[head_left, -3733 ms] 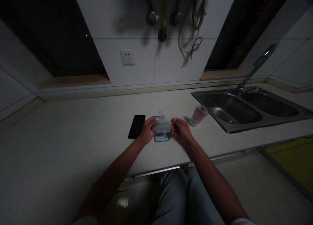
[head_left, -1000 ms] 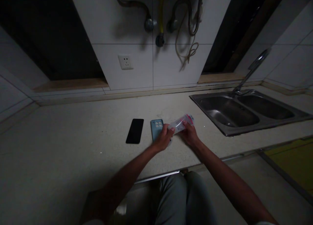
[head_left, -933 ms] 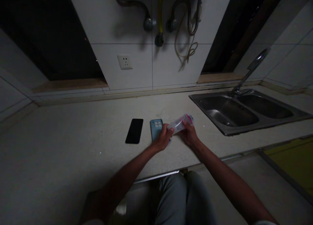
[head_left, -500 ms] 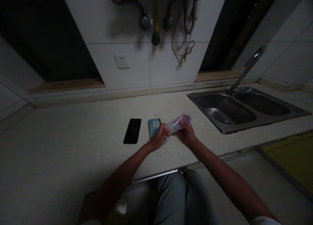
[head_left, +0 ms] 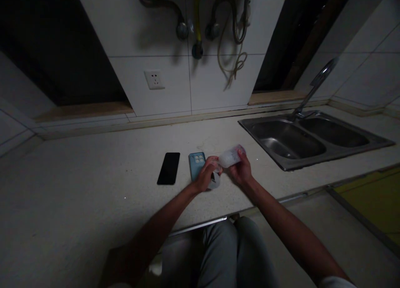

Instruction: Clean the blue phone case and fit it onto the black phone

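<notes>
A translucent plastic packet (head_left: 228, 157) with a pinkish end is pinched in my right hand (head_left: 241, 169), above the counter. My left hand (head_left: 205, 175) is closed at the packet's left end, its fingers around crumpled clear plastic. From under that hand sticks out a pale, rounded piece (head_left: 215, 183) with a dark patch; its kind is unclear. Behind my left hand lies a blue phone case (head_left: 196, 165), partly covered, its camera cut-outs at the far end. To the left, a black smartphone (head_left: 168, 168) rests flat, screen dark.
A steel double sink (head_left: 283, 140) with a tall faucet (head_left: 317, 86) is set into the pale counter (head_left: 93, 171) on the right. Hoses and valves (head_left: 196, 50) hang on the tiled wall, above and right of a socket (head_left: 154, 79). The counter's front edge runs just before my legs.
The packet has turned and bulges more, its left end now more crumpled. My right hand has shifted slightly right. More of the pale piece shows below my left hand.
</notes>
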The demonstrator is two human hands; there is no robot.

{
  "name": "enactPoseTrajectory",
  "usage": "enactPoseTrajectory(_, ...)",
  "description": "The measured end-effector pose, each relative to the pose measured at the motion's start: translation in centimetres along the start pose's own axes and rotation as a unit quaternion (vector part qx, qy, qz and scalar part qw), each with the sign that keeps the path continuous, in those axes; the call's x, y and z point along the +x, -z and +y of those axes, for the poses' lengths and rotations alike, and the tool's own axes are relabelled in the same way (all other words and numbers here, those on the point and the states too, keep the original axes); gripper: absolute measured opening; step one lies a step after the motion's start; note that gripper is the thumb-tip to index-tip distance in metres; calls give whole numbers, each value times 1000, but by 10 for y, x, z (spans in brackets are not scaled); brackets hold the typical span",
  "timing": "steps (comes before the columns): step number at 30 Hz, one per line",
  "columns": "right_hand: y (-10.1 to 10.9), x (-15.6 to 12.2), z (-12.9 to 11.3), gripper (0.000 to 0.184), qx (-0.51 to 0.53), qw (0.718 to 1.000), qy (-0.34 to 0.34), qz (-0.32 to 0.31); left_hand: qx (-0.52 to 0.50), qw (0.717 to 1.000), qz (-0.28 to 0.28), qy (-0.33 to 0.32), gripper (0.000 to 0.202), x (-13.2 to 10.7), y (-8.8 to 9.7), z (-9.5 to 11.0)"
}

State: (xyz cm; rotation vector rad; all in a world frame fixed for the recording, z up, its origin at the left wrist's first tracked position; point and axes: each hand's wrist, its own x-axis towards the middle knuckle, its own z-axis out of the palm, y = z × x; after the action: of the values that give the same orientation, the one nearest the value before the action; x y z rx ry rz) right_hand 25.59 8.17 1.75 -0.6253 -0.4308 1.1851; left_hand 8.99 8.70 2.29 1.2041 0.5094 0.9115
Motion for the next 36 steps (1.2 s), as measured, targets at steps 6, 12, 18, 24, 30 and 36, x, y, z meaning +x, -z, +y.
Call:
enactPoseTrajectory(6,0,4,-4,35,80,997,7,21,-76,990,104,60,35,6,12,2)
enactPoseTrajectory(12,16,15,-13,33,66,997,-2,51,-178,955,211,109,33,14,27,12)
enactPoseTrajectory(18,16,14,-9,34,-7,998,18,61,-213,946,202,140,45,12,30,14)
enactPoseTrajectory(24,7,0,1,38,-177,978,101,33,-221,939,206,165,33,9,24,8)
enactPoseTrajectory(30,8,-7,7,36,-274,956,100,3,-220,944,162,185,24,7,20,0)
enactPoseTrajectory(36,16,-3,5,30,-302,943,134,39,-236,936,181,187,21,9,20,0)
